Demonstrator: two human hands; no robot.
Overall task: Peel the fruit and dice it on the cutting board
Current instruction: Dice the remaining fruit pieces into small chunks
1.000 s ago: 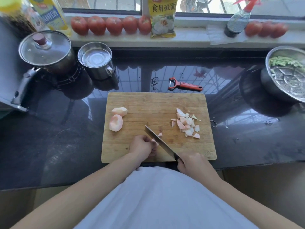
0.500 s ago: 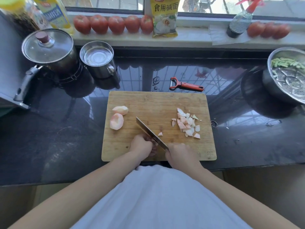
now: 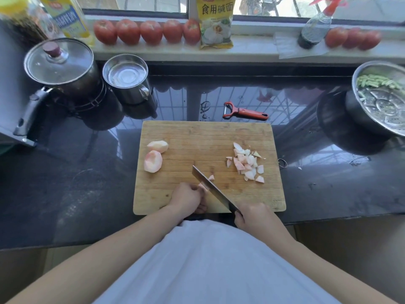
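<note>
A wooden cutting board (image 3: 197,137) lies on the dark counter. Two peeled pale-pink fruit pieces (image 3: 153,160) sit at its left side. A heap of diced fruit (image 3: 246,162) lies at its right. My left hand (image 3: 188,197) curls over a small fruit piece (image 3: 202,187) near the board's front edge, mostly hiding it. My right hand (image 3: 254,217) grips the handle of a knife (image 3: 210,189), whose blade runs diagonally up-left beside my left fingers. One cut bit (image 3: 211,177) lies just past the blade.
A red peeler (image 3: 245,110) lies behind the board. A lidded pot (image 3: 59,64) and a steel mug (image 3: 127,77) stand at back left. A steel bowl (image 3: 381,95) with green vegetables is at the right. Tomatoes (image 3: 151,31), a packet and bottles line the windowsill.
The knife went forward and left over the fruit piece half a second ago, then drew back toward me and to the right. My left hand has stayed in place.
</note>
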